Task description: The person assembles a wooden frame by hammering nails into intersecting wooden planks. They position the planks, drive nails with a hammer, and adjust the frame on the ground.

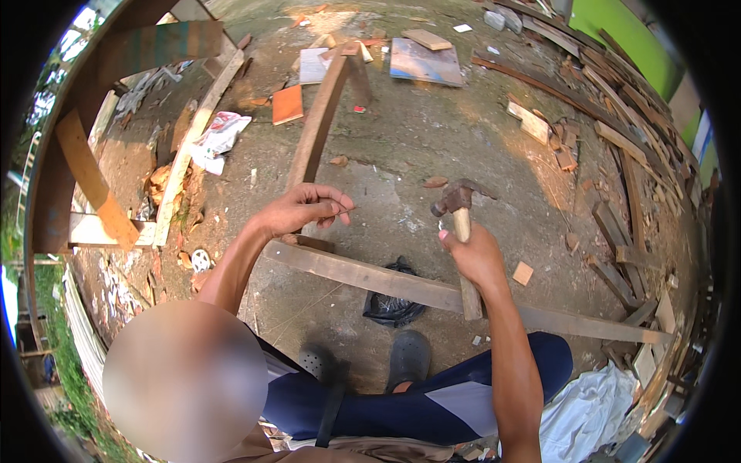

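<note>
My right hand is wrapped round the wooden handle of a claw hammer, whose rusty head points up and away from me. To its left, my left hand pinches a thin dark nail between thumb and fingers. That hand is above the corner where a long wooden board meets a wooden beam running away from me. The board crosses in front of my legs, and the hammer's handle end overlaps it in view.
A black plastic bag lies beneath the board, near my grey clogs. Scrap timber is piled along the right. A wooden frame stands at left beside a crumpled white bag. A white sheet lies at lower right.
</note>
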A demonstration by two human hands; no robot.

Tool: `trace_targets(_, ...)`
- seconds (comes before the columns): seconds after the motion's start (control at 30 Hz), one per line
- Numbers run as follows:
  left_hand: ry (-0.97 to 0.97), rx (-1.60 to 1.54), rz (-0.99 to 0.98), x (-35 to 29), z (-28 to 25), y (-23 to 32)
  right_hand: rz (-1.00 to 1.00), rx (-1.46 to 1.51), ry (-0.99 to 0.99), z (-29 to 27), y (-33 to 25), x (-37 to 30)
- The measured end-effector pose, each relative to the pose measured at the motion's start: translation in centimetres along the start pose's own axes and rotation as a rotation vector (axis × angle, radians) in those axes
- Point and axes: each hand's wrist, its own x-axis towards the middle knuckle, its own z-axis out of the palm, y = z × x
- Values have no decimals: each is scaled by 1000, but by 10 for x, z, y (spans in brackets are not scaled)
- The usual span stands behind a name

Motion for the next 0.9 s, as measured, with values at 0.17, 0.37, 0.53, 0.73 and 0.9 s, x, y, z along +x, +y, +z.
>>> trace_targets(0.17,172,-530,173,-78,-23,-46,-87,-25,-26,24,-14,-7)
trace_targets(0.37,497,-523,224,-123,-24,-96,-159,-135,-59,53,-54,-20)
trace_targets(0.53,617,-108,213,-133,-39,-119,-261,-269,-90,80,-95,-45)
trace_targets(0.73,591,39,256,-129,-32,-130,-384,-387,-129,112,-120,-67)
trace_targets(0.9,663,235,393,-119,-28,-138,-423,-400,-63,121,-121,-67)
